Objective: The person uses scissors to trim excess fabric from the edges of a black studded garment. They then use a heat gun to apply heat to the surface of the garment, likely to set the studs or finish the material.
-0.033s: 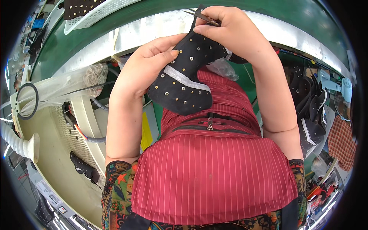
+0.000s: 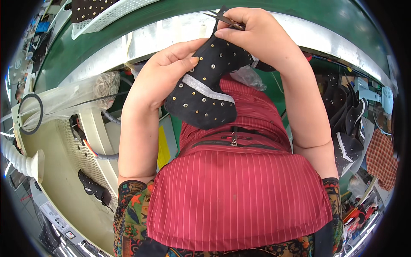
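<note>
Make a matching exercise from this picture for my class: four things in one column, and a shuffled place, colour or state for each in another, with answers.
1. studded black piece
2. dark pointed tool
3. striped garment
4. perforated basket

A. deep red
B. at the upper left
C. in the left hand, silvery band across it
D. in the right hand, pointing left

Pairs: 1-C; 2-D; 3-A; 4-B

Green worktable (image 2: 334, 17), silvery metal edge (image 2: 329, 48), cream trough (image 2: 55, 167) at left
</note>
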### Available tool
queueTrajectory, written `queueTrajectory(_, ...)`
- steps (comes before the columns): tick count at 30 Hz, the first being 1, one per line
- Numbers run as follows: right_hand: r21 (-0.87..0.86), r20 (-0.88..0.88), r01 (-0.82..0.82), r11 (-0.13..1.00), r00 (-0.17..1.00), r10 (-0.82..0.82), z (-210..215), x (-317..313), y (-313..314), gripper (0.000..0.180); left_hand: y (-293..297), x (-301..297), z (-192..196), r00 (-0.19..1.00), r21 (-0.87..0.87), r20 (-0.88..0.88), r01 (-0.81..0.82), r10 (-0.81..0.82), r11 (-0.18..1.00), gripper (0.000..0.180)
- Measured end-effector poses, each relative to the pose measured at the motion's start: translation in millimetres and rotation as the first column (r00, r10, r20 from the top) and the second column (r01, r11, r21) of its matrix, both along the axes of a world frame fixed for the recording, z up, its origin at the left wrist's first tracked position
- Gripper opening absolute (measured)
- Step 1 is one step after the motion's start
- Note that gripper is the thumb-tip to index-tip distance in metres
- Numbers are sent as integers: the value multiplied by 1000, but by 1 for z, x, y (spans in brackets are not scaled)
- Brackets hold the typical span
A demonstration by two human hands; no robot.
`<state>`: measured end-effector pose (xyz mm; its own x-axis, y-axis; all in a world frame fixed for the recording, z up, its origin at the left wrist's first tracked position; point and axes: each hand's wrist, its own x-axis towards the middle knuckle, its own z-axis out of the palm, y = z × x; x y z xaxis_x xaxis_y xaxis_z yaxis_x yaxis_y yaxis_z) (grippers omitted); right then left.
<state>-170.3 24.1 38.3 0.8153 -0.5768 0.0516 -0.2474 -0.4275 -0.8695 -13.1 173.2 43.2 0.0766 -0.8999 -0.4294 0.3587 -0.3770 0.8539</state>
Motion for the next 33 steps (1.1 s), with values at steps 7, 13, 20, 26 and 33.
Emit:
queueTrajectory(7, 8, -24, -14, 1000, 1000, 14, -9, 5, -1, 17, 4, 3, -4, 999, -18, 45, 29, -28, 999, 40)
queueTrajectory(13, -56, 36, -199, 978, 979, 201, -26, 9, -8, 17, 7, 13, -7, 972, -31, 219, 92, -83, 995, 38)
queueTrajectory(20, -18, -93, -203, 979, 975, 200, -31, 17, -6, 17, -5, 17, -13, 942, 63, 288, 159, -171, 985, 32)
queueTrajectory(26, -36, -49, -204, 978, 978, 202, -30, 18, -2, 17, -20, 14, -20, 780, 108, 597, 154, -188, 982, 32)
queueTrajectory(33, -8, -42, -203, 979, 978, 202, -28, 17, -2, 18, -23, 9, -14, 816, 69, 551, 162, -173, 984, 30)
